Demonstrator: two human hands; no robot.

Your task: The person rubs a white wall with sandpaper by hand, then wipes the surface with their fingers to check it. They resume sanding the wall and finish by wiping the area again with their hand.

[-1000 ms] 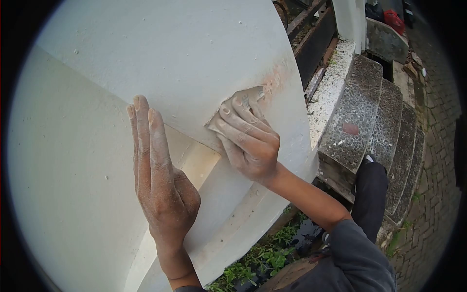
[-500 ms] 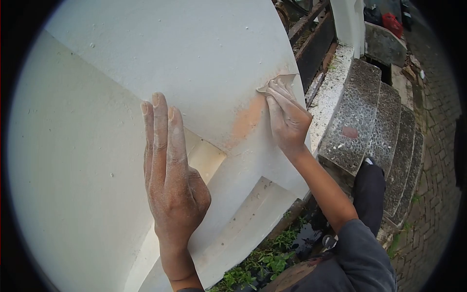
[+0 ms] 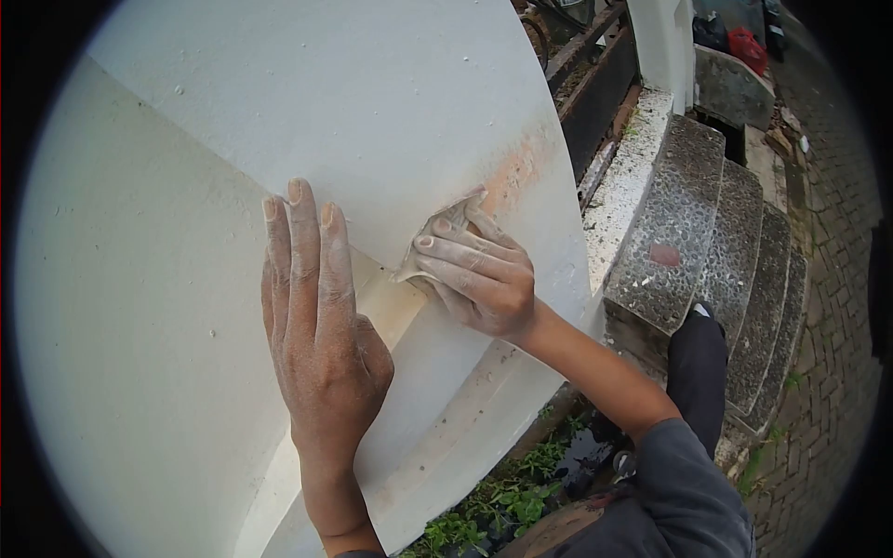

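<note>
My right hand point(image 3: 488, 288), dusted white, presses a creased, pale sheet of sandpaper point(image 3: 458, 208) against the white wall point(image 3: 391, 102), its fingers spread over the back of the sheet. Up and to the right of that hand, an orange-brown patch point(image 3: 514, 172) shows through the white surface. My left hand point(image 3: 321, 344) rests flat on the wall, fingers stretched upward and covered in pale dust, with nothing in it. A recessed ledge point(image 3: 377, 302) in the wall lies between the two hands.
Speckled stone steps point(image 3: 665, 223) curve down on the right toward a brick-paved path point(image 3: 828, 307). Green plants point(image 3: 507, 502) grow at the wall's foot. Farther back are a dark metal gate point(image 3: 600, 88) and a red bag point(image 3: 747, 48).
My right hand has moved down and left across the wall with the sandpaper, uncovering the upper part of the orange-brown patch. My left hand stays nearly in place.
</note>
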